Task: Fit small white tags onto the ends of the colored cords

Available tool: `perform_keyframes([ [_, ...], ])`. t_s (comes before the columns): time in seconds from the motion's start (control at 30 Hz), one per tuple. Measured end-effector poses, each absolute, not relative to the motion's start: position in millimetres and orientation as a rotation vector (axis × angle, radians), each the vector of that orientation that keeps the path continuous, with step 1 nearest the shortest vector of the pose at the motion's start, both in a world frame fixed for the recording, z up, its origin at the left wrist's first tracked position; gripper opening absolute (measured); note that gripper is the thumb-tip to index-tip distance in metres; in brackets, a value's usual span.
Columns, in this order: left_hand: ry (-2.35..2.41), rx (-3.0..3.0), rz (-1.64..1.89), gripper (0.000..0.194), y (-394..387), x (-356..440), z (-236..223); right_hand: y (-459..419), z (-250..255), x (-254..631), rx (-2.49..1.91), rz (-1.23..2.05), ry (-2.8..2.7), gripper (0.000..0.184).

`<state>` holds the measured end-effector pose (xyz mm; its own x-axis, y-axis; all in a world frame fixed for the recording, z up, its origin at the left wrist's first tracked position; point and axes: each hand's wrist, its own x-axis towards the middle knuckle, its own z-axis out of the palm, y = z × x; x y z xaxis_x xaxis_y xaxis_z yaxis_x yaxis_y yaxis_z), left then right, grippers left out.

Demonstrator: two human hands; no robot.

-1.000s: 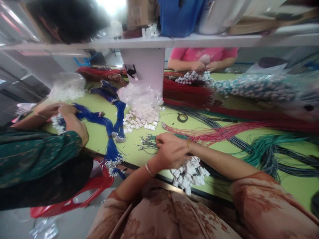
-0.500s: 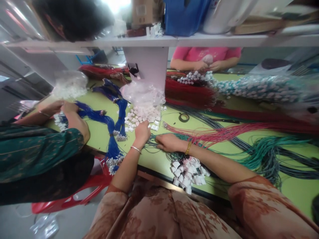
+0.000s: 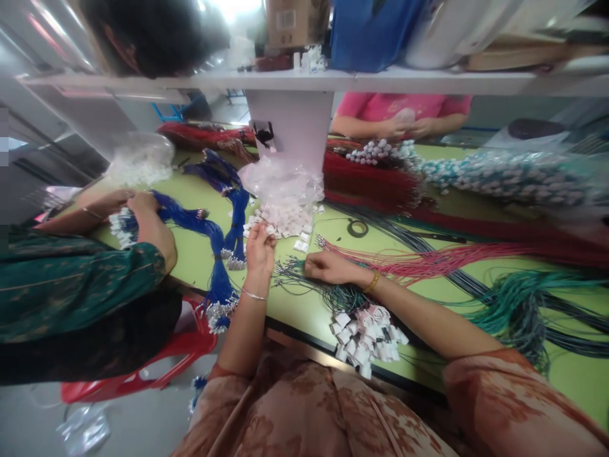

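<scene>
My left hand (image 3: 261, 249) is turned palm up at the near edge of a pile of white plastic connector housings (image 3: 295, 219). Its fingertips pinch one small white connector housing (image 3: 271, 230). To its right, my right hand (image 3: 328, 267) is closed around thin green and grey wires (image 3: 289, 266), whose metal-tipped ends point toward my left hand. Below my right wrist, a cluster of white connectors (image 3: 366, 336) on dark green wires hangs over the table's front edge. The ends inside my right fist are hidden.
Pink wires (image 3: 409, 260) and green wires (image 3: 509, 289) spread to the right, near a roll of black tape (image 3: 357, 228). Blue wire bundles (image 3: 216, 247) lie left, beside a co-worker's hands (image 3: 143, 203). A shelf (image 3: 295, 80) crosses above; another person (image 3: 404, 114) sits opposite.
My left hand has moved left and up from the wire ends, turned palm up, and now pinches a white connector housing. My right hand stays closed on the wires, whose tips now show.
</scene>
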<state>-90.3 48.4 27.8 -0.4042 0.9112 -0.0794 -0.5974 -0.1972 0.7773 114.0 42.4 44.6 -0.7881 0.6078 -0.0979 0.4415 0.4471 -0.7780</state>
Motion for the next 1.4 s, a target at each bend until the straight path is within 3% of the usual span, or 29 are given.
perform_keyframes([
  [0.1,0.871,0.463,1.748,0.023,43.9,-86.5,26.0,44.3,47.0,100.7,-0.839,1.481,-2.246,0.017],
  [0.23,0.861,0.529,1.687,0.017,36.3,-79.2,26.6,46.2,52.8,86.6,-0.802,1.536,-1.963,0.019],
  [0.53,0.834,0.627,1.378,0.014,23.3,-53.1,29.0,40.9,57.1,106.6,-0.998,0.915,-1.927,0.013],
  [0.93,0.883,0.788,1.384,0.02,19.9,-45.6,24.7,53.3,39.3,105.8,-1.051,1.231,-1.857,0.027],
  [1.17,1.037,0.83,1.448,0.025,21.1,-36.0,17.4,45.6,47.2,106.8,-1.136,0.768,-2.117,0.023],
  [1.4,1.071,0.776,1.468,0.027,23.2,-34.9,14.7,49.9,37.1,107.1,-1.064,0.94,-2.058,0.028],
])
